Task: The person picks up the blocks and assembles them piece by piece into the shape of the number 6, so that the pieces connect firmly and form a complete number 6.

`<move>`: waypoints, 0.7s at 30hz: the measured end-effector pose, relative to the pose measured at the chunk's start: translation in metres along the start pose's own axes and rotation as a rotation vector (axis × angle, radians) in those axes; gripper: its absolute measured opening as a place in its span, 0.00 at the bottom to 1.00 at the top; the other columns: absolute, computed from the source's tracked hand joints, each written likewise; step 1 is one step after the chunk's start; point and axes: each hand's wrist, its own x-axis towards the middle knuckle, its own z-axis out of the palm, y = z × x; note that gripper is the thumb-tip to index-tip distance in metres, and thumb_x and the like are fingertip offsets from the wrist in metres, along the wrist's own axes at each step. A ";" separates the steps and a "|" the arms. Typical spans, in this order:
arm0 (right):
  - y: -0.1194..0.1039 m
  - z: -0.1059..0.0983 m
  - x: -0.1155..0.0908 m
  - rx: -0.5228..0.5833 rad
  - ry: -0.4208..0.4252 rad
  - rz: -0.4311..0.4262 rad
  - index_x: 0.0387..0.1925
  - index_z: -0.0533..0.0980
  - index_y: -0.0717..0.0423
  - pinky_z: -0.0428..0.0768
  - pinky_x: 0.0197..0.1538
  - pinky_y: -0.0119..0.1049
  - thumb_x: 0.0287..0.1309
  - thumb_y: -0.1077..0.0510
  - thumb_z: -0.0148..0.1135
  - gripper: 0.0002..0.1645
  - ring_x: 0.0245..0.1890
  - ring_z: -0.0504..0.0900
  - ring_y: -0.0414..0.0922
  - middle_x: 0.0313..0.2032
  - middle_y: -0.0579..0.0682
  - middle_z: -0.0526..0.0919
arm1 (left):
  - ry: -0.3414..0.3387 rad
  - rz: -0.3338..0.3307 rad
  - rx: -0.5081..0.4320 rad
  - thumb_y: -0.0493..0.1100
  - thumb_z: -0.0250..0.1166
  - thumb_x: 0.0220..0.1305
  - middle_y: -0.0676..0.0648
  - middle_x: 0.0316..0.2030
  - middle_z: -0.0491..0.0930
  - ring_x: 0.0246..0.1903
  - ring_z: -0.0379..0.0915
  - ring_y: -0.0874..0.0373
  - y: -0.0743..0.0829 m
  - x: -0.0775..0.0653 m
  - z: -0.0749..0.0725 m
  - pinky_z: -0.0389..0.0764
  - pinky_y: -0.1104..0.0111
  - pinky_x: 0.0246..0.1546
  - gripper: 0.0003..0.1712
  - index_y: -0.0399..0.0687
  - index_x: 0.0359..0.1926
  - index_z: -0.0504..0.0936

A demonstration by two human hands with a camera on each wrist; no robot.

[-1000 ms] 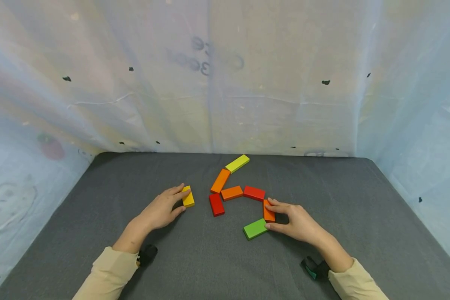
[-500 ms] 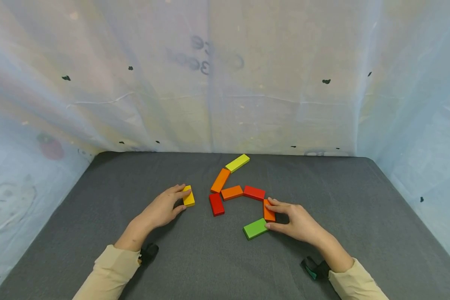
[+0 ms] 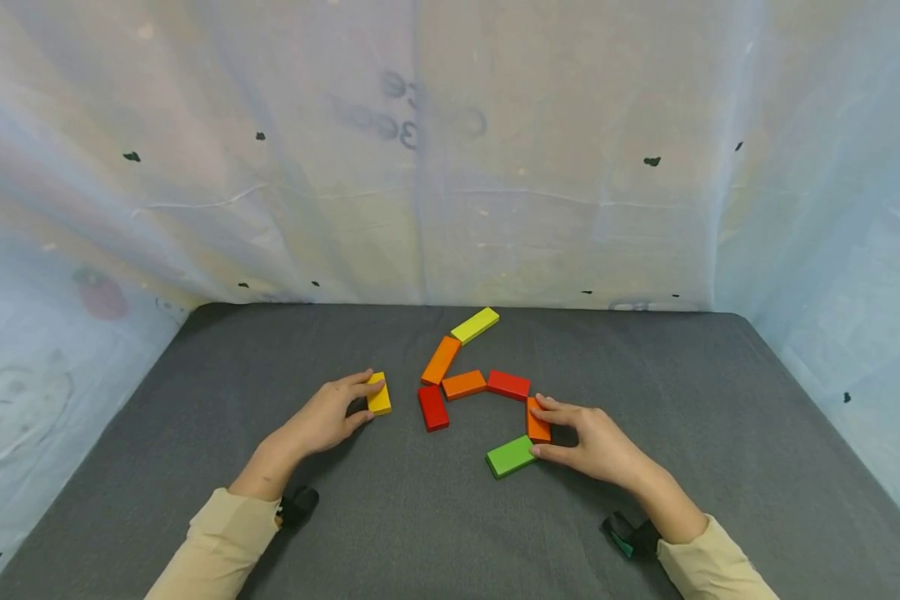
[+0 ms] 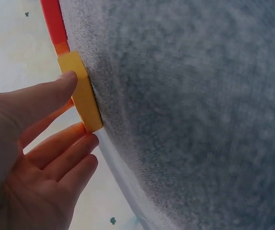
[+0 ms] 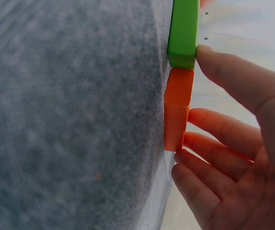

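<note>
On the grey cloth, my left hand [image 3: 328, 421] pinches a yellow block [image 3: 379, 402]. In the left wrist view, its thumb [image 4: 66, 85] lies on the yellow block's side and the fingers reach its far end. My right hand [image 3: 587, 443] rests at an orange block [image 3: 537, 429], fingers extended over its far part. The right thumb [image 5: 209, 56] touches the corner of a green block [image 3: 508, 457], which meets that orange block end to corner. From there a red block [image 3: 508, 385] and another orange block [image 3: 464, 385] continue the curved row leftward.
Further along lie a second red block [image 3: 433, 408], a third orange block [image 3: 440, 361] and a pale yellow block [image 3: 475, 326] near the back edge. Grey cloth [image 3: 420, 517] covers the table. A translucent plastic sheet [image 3: 555, 167] hangs behind and at the sides.
My left hand has shifted very slightly to the right with the yellow block. My right hand and the blocks in the row have stayed in place.
</note>
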 end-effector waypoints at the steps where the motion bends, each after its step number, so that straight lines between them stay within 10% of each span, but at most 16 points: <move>1: 0.000 0.000 0.000 -0.001 0.001 -0.001 0.60 0.74 0.62 0.72 0.60 0.56 0.55 0.45 0.68 0.36 0.64 0.70 0.59 0.64 0.59 0.70 | 0.000 0.000 0.001 0.35 0.64 0.63 0.31 0.67 0.61 0.65 0.60 0.33 0.000 0.000 0.000 0.68 0.43 0.60 0.28 0.35 0.64 0.71; 21: 0.001 0.001 0.000 0.001 0.004 -0.012 0.60 0.74 0.63 0.73 0.59 0.55 0.56 0.45 0.67 0.36 0.63 0.70 0.59 0.64 0.59 0.70 | 0.009 0.034 0.001 0.37 0.64 0.63 0.30 0.66 0.62 0.64 0.61 0.33 0.008 0.001 0.004 0.68 0.43 0.60 0.27 0.33 0.62 0.72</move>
